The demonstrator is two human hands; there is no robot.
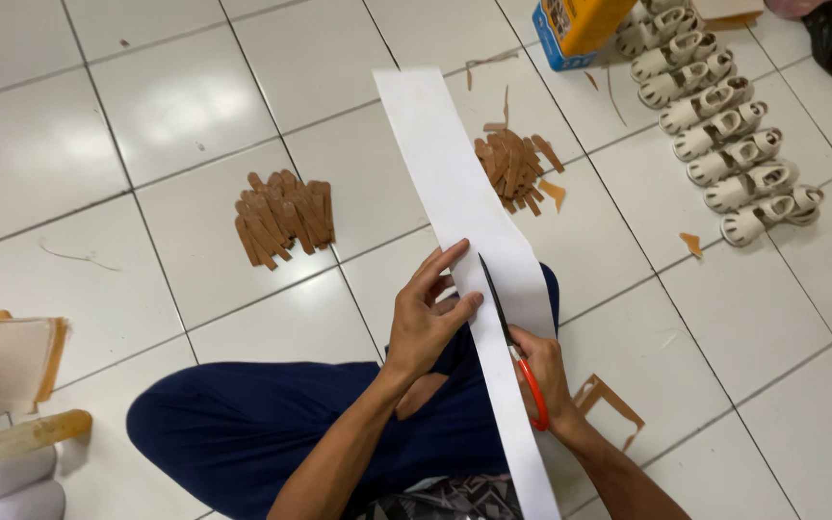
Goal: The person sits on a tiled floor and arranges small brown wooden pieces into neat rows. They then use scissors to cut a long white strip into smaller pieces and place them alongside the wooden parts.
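A long white strip of sheet material [445,164] runs from the upper middle down over my lap. My left hand [426,313] pinches its left edge, thumb against the sheet. My right hand [543,371] grips orange-handled scissors [512,342] from under the strip's right side. The dark blades lie along the strip, pointing away from me. I sit cross-legged on white floor tiles in dark blue trousers [243,429].
Two piles of brown cut strips [283,217] [515,164] lie on the tiles ahead. A row of small pale sandals [719,116] stands at the upper right by a yellow-and-blue box [575,29]. Tan sheets [7,361] and a glue bottle [21,438] sit at the left. Brown offcuts [609,400] lie by my right knee.
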